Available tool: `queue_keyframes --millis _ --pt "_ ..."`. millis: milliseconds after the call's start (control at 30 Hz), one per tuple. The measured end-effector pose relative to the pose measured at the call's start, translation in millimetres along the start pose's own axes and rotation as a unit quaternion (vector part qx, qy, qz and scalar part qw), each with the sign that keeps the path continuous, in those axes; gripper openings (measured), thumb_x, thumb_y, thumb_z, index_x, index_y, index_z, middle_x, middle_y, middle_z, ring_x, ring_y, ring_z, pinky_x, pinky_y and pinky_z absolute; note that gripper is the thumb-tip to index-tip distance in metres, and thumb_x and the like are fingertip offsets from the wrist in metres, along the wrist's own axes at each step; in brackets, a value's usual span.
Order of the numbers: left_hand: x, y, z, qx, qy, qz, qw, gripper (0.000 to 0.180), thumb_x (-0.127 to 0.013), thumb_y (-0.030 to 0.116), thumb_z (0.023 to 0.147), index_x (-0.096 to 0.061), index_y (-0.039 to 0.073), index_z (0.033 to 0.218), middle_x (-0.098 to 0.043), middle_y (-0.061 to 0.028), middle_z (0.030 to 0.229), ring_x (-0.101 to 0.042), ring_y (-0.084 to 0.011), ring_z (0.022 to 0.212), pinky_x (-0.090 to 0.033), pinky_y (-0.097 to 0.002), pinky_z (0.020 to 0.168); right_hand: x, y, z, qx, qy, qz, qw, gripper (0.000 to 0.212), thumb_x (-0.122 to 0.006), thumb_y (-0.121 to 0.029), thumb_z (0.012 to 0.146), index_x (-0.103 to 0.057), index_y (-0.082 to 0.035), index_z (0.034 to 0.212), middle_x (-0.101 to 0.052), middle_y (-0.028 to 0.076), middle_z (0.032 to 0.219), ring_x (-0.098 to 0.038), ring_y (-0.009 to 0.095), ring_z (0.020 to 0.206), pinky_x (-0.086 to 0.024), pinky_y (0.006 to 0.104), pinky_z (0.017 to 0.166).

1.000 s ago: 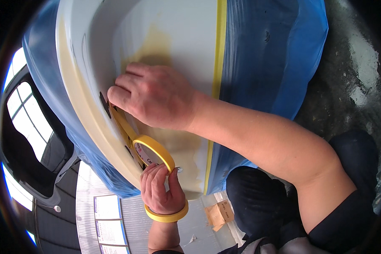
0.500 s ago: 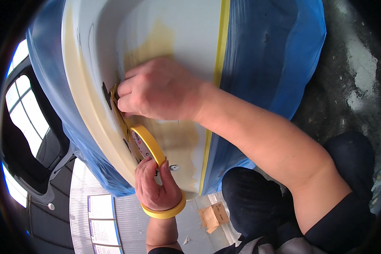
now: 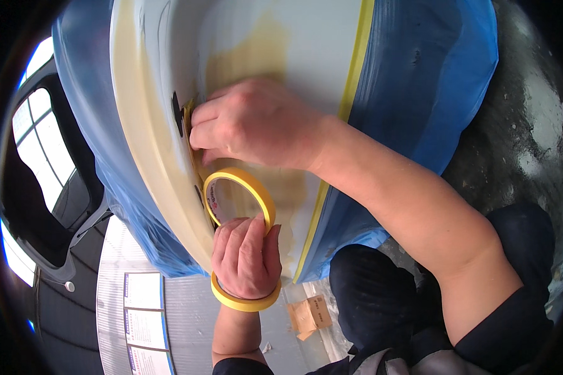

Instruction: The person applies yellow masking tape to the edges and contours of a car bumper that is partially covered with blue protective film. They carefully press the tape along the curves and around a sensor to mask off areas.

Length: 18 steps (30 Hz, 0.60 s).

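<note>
My left hand is closed on the lower edge of a roll of yellow masking tape, whose round opening faces me. A second yellow tape roll hangs around my left wrist like a bracelet. Above it, my right hand has its fingers bent together at a recess in the white and beige car panel. A strip of yellow tape shows along the recess beside these fingers; the fingertips are partly hidden. Dark slots lie in the panel next to them.
Blue plastic film covers the car on both sides, edged at the right by a yellow tape line. My bent knee is close below. A torn cardboard piece lies on the floor. An open vehicle hatch stands at left.
The roll in my left hand has turned so its opening shows wider. My right hand remains at the recess, slightly nearer its upper end. The whole view has shifted a little.
</note>
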<state>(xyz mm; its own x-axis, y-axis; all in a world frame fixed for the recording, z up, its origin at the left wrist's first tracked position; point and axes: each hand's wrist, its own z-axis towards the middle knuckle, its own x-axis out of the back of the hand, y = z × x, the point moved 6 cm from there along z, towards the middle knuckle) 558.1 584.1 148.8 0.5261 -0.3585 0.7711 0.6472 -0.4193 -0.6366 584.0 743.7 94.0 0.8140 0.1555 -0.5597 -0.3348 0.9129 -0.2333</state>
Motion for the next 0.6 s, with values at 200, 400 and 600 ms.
queue_keyframes --millis 200,400,600 --pt "1 -1 -5 0.054 0.000 0.007 0.999 0.033 -0.080 -0.006 0.079 -0.064 -0.004 0.107 -0.069 -0.0157 0.088 -0.068 -0.0306 0.073 -0.056 -0.0374 0.067 -5 -10 -2 -0.012 0.026 -0.055 0.998 0.009 -0.078 -0.017 0.072 -0.071 -0.013 0.076 -0.069 0.001 0.077 -0.070 0.023 0.081 -0.059 0.0366 0.068" --pt "3 2 -17 0.159 0.004 -0.028 0.987 0.033 -0.080 -0.006 0.079 -0.064 -0.004 0.108 -0.069 -0.0141 0.083 -0.067 -0.0275 0.068 -0.055 -0.0333 0.063 -8 -10 -5 -0.012 0.041 -0.060 0.997 0.024 -0.083 -0.024 0.068 -0.063 -0.012 0.074 -0.060 0.000 0.077 -0.065 0.021 0.077 -0.056 0.0346 0.065" --pt "4 0 -13 0.156 0.035 -0.031 0.987 0.032 -0.080 -0.006 0.080 -0.064 -0.004 0.108 -0.069 -0.0137 0.081 -0.065 -0.0258 0.066 -0.054 -0.0323 0.061 -4 -9 -4 -0.012 0.032 -0.021 0.999 0.029 -0.086 -0.025 0.064 -0.062 -0.011 0.074 -0.061 0.000 0.079 -0.065 0.021 0.082 -0.056 0.0335 0.067"
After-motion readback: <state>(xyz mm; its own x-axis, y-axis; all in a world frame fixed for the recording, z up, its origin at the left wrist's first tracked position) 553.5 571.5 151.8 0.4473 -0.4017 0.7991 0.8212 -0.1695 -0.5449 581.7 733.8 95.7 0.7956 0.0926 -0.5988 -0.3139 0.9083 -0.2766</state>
